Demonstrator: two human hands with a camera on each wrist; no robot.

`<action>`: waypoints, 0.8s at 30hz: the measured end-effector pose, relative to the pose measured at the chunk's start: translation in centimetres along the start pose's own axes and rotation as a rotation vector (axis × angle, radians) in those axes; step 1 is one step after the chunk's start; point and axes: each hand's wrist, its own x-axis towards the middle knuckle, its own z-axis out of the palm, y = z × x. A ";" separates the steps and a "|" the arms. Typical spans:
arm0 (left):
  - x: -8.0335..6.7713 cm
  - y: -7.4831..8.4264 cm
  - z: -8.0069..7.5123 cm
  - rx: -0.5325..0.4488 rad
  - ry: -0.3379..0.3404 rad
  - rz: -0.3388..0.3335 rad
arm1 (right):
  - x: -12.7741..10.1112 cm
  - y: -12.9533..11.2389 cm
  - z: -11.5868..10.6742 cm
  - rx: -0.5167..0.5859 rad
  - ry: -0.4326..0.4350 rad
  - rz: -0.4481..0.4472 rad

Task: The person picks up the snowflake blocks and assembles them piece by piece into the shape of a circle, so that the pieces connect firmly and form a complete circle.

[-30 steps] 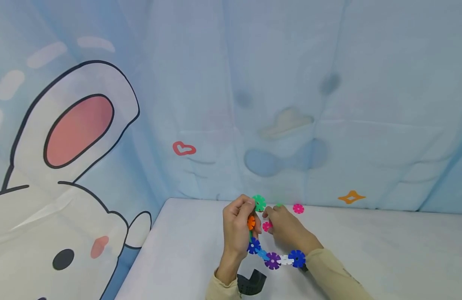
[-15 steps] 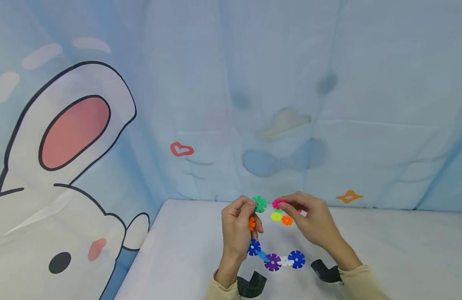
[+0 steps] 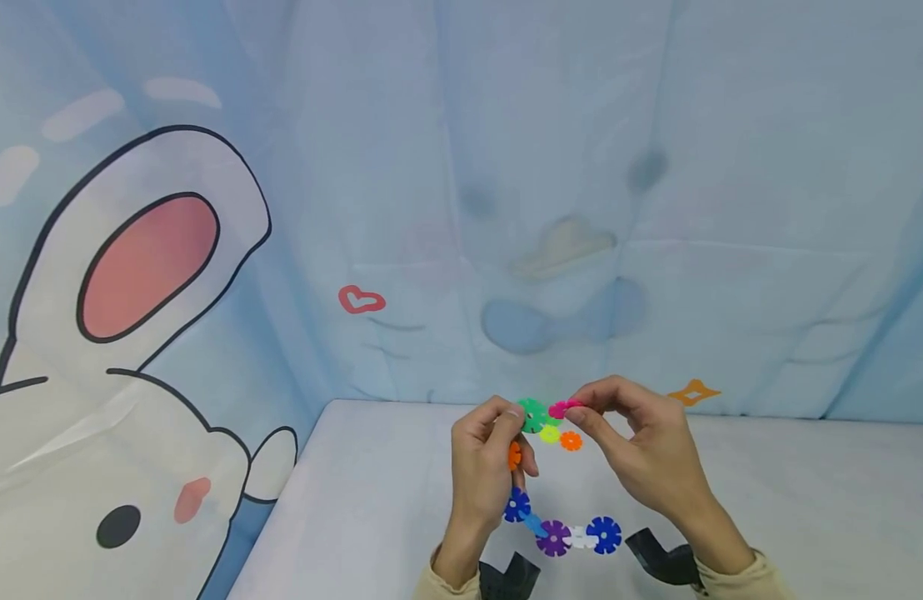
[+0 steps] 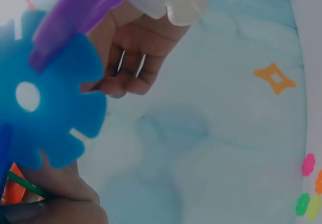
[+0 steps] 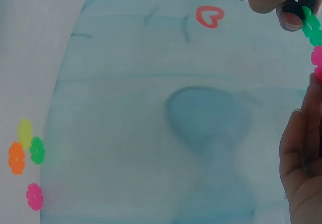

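- Chain (image 3: 559, 533) of slotted discs hangs from the left hand (image 3: 486, 467), whose fingers are curled round its top end; the green disc (image 3: 533, 414) stands up at that end, above the table.
- The right hand (image 3: 641, 454) pinches a pink disc (image 3: 560, 408) between thumb and forefinger, just beside the green disc on its right, touching or nearly so.
- To join them well, I judge the pink disc should turn crosswise to the green disc, slot facing slot, then press straight in while the left hand braces the chain.
- Loose yellow disc (image 3: 549, 433) and orange disc (image 3: 571, 441) lie on the table just below the green disc.
- The table (image 3: 806, 500) is white and plain.
- Behind the green disc hangs a blue curtain (image 3: 656, 208); far to its left is a printed rabbit (image 3: 132, 375), nearer a red heart (image 3: 361, 299).
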 end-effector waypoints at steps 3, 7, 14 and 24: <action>-0.1 0.0 0.2 0.004 -0.011 -0.001 | 0.0 0.0 -0.1 0.001 -0.033 -0.008; -0.1 0.1 0.4 0.001 -0.013 -0.016 | 0.1 -0.3 -0.2 -0.032 -0.044 -0.052; -0.2 0.1 0.3 0.021 -0.017 -0.034 | 0.2 -0.7 0.2 -0.054 -0.007 -0.124; -0.3 0.3 0.6 0.115 -0.003 -0.025 | 0.1 -0.9 0.6 -0.064 0.012 -0.151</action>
